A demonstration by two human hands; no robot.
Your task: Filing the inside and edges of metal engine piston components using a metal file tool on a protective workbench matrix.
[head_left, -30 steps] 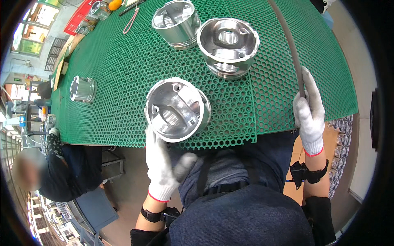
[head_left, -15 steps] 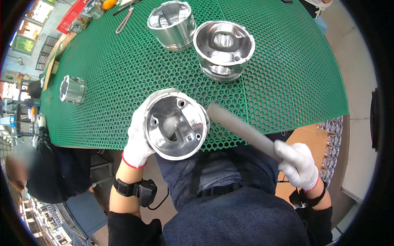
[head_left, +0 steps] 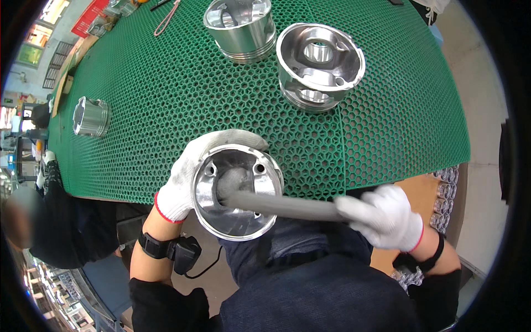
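Note:
My left hand (head_left: 185, 177), in a white glove, grips a shiny metal piston (head_left: 237, 191) from its left and far side and holds it off the bench with the hollow underside facing me. My right hand (head_left: 386, 217), also gloved, holds a long grey file (head_left: 282, 206) by its near end. The file's tip reaches into the piston's cavity. Both hands are over my lap, just in front of the green honeycomb mat (head_left: 166, 99).
On the mat stand a second piston (head_left: 319, 65) at the far right, a third piston (head_left: 241, 26) behind it and a smaller piston (head_left: 90, 116) at the left. A person in dark clothes (head_left: 38, 221) sits at the left. Metal parts (head_left: 447, 191) lie stacked by my right wrist.
My left hand lifted the piston off the mat's near edge toward my lap. My right hand brought the file down from the mat's right side and put its tip into the piston.

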